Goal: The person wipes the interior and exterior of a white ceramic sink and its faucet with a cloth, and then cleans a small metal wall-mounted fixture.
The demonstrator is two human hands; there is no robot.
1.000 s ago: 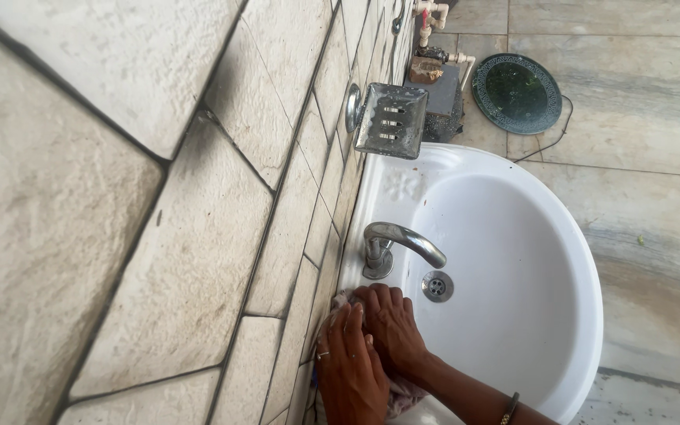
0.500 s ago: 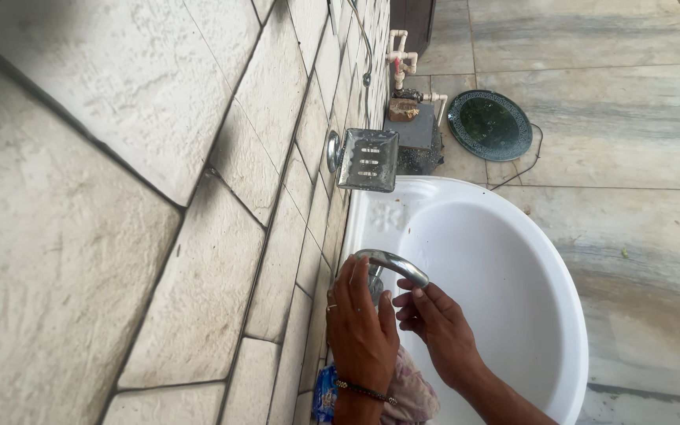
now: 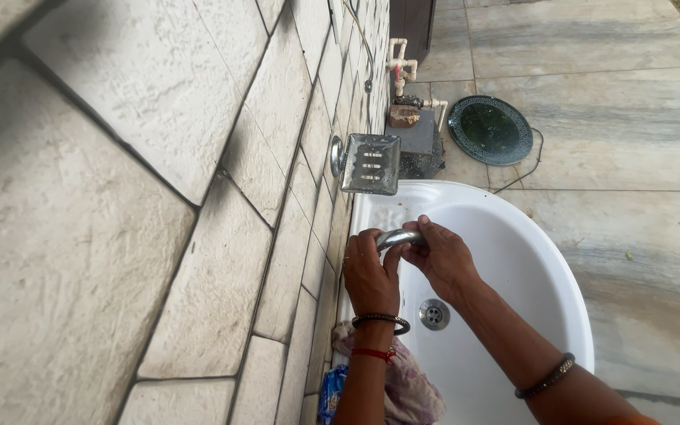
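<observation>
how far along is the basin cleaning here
Done: the white basin looks clean and dry around the drain, and the cloth lies put down on the rim. In hand: left hand and right hand both grip the tap. Left: no water is running, so rinsing seemingly remains.

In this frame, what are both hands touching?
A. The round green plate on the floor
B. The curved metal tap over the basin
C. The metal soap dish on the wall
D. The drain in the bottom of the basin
B: the left hand and the right hand both close around the tap above the white basin, while the soap dish and the drain sit untouched.
</observation>
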